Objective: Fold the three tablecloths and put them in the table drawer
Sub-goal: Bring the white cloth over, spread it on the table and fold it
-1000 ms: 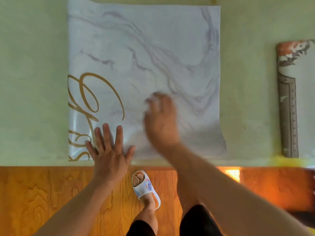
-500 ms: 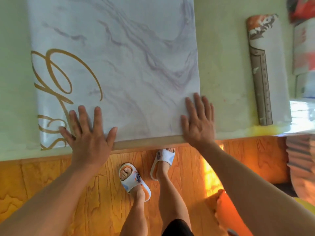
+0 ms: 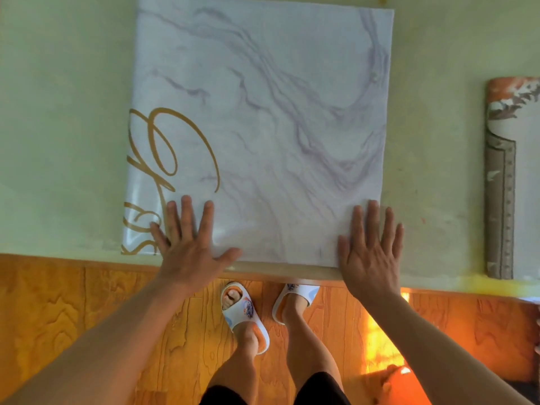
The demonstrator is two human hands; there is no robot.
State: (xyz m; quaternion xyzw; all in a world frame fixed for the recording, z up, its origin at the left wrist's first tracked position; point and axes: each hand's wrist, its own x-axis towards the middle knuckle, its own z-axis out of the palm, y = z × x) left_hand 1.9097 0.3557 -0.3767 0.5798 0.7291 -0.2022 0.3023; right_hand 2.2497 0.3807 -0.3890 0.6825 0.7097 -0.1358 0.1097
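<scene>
A marble-patterned tablecloth (image 3: 263,135), folded into a rough square, lies flat on the pale green table (image 3: 58,141), its near edge running along the table's near edge and its far edge close to the top of the view. The left hand (image 3: 190,247) presses flat on the cloth's near-left part with fingers straight and spread, grip open, holding nothing. The right hand (image 3: 369,249) lies flat over the near-right corner, fingers straight, grip likewise open, half on the cloth and half on the bare table. Bare table surface stretches wide to the left of the cloth and in a band to its right, up to a second folded tablecloth (image 3: 508,176) with an orange and grey border at the right edge. Gold script loops across the cloth's left side; it cannot be read as words. Below the table edge, two feet in white slippers (image 3: 244,314) stand on the wooden floor (image 3: 73,302).
</scene>
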